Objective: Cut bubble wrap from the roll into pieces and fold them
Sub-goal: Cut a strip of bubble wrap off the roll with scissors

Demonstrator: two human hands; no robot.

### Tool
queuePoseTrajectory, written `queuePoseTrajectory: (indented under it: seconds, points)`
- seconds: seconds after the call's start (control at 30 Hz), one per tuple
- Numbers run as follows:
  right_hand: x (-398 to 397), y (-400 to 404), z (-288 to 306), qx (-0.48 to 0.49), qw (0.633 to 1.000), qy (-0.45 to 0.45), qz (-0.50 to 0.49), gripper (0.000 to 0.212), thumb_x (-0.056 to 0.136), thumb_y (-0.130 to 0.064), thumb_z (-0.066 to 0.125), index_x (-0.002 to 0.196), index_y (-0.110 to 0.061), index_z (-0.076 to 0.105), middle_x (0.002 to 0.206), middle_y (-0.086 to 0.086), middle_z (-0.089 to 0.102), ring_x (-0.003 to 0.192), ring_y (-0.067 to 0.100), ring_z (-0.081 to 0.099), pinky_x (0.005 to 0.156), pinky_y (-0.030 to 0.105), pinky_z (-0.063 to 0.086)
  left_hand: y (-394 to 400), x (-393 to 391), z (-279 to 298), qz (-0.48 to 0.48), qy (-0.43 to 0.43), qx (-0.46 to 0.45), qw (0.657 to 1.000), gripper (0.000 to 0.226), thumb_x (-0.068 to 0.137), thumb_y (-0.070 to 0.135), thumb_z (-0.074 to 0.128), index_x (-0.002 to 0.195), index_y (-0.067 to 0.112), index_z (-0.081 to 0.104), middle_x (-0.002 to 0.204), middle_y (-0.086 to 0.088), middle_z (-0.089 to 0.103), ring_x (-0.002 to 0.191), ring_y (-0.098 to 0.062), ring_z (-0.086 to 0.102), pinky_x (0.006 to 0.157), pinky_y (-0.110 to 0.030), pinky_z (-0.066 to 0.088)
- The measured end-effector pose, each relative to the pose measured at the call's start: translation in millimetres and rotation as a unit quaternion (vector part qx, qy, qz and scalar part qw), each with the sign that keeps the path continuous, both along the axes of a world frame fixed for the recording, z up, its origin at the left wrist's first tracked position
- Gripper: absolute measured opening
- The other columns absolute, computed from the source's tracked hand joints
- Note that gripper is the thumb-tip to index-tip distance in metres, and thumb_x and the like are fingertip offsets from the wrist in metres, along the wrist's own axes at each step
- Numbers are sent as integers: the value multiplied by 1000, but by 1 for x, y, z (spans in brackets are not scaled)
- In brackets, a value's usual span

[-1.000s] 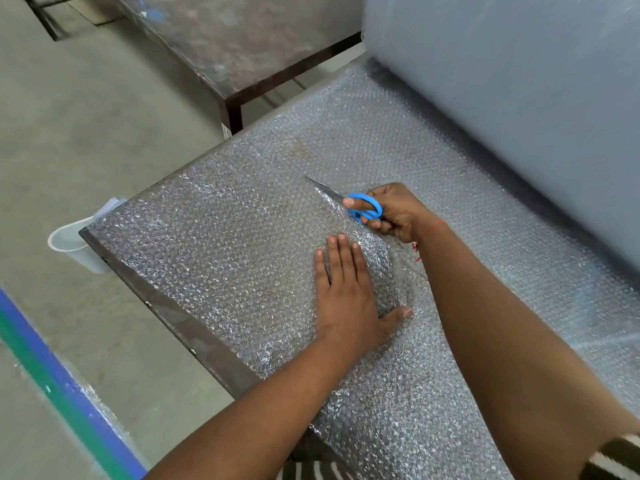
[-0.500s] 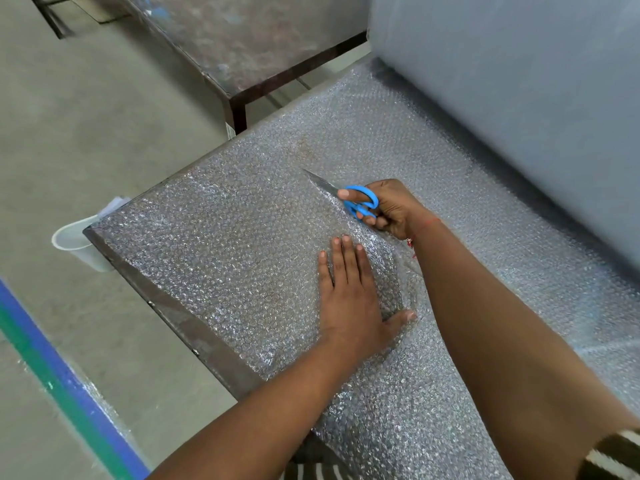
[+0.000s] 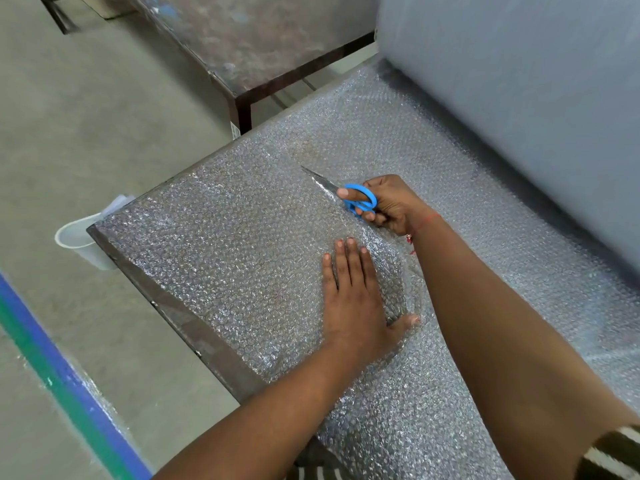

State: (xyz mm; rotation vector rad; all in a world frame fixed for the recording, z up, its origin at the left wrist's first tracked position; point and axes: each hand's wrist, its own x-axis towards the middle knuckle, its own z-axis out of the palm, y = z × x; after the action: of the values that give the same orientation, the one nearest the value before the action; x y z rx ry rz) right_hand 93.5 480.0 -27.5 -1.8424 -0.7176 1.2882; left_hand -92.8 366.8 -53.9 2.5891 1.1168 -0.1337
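The left hand (image 3: pixel 353 299) lies flat, palm down, its four fingers straight and close together pointing away from the body, the thumb spread out to the right. The left forearm reaches in from the bottom edge and angles up to the right. The right hand (image 3: pixel 389 204) sits just beyond the left fingertips, its fingers curled in a closed grip with the thumb threaded through a blue loop, while the bare right forearm comes in from the lower right corner and crosses beside the left thumb.
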Motion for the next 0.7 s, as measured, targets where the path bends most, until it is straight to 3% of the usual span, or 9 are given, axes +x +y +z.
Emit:
queuePoseTrajectory:
  seconds: [0.1, 0.2, 0.3, 0.47, 0.7]
  points:
    - [2, -1, 0, 0, 1000, 5, -1, 58, 60, -41, 105, 85, 4, 76, 75, 25, 62, 44, 19, 44, 38, 20, 27, 0, 0, 1, 0, 0, 2, 1000, 139, 83, 100, 20, 163, -7, -19, 169, -33, -29, 156, -49, -34, 127, -67, -10]
    - [1, -1, 1, 1, 1000, -2, -5, 70, 61, -42, 105, 90, 13, 74, 72, 23, 61, 45, 18, 42, 37, 21, 27, -1, 0, 0, -2, 2, 2, 1000, 139, 83, 100, 19, 163, -7, -19, 169, -34, -29, 156, -49, -34, 126, -68, -11]
    - [-3, 2, 2, -5, 1000, -9, -13, 68, 66, -45, 102, 92, 11, 75, 69, 21, 60, 42, 17, 41, 37, 20, 25, 0, 0, -1, 1, -5, -1, 1000, 139, 83, 99, 22, 163, -7, -18, 170, -33, -27, 157, -49, -32, 127, -68, -10]
    - [-5, 5, 3, 8, 1000, -16, -9, 81, 62, -50, 102, 105, 14, 74, 76, 24, 61, 45, 18, 42, 37, 21, 26, 0, 1, -1, -2, -4, 1, 1000, 138, 83, 98, 23, 163, -7, -18, 170, -34, -28, 157, -49, -32, 127, -68, -10]
    - [-7, 3, 4, 13, 1000, -17, -8, 71, 72, -44, 99, 102, 15, 74, 66, 18, 63, 40, 15, 44, 35, 19, 28, 0, 1, 0, -5, 0, 0, 1000, 137, 85, 97, 23, 163, -8, -17, 169, -35, -28, 156, -51, -33, 127, -69, -9]
